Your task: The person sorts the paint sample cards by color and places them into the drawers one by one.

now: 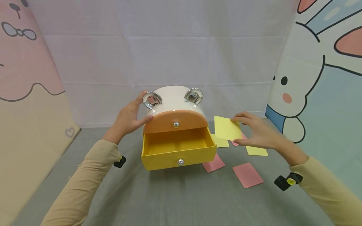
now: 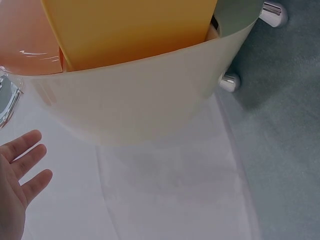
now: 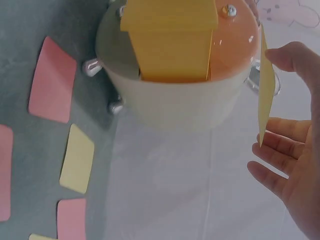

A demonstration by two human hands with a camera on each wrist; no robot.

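Note:
A rounded white container (image 1: 173,98) with silver ear-shaped rings stands at the middle of the table. Its orange upper front (image 1: 161,121) is closed, while the yellow drawer (image 1: 164,162) below is pulled out, with no cards visible inside. My left hand (image 1: 125,118) is at the container's left side, thumb at the edge of the orange front and fingers by the left ring (image 1: 156,96). To the right of the drawer, my right hand (image 1: 258,131) pinches a yellow card (image 1: 226,128) between thumb and fingers, raised above the table. The right wrist view shows this card (image 3: 266,85) nearly edge-on.
Pink cards (image 1: 247,175) and yellow cards (image 1: 256,151) lie on the grey table (image 1: 169,201), right of the container. One pink card (image 1: 214,163) lies partly behind the drawer. A white cloth (image 1: 169,59) hangs behind, with cartoon-printed panels (image 1: 325,131) on both sides.

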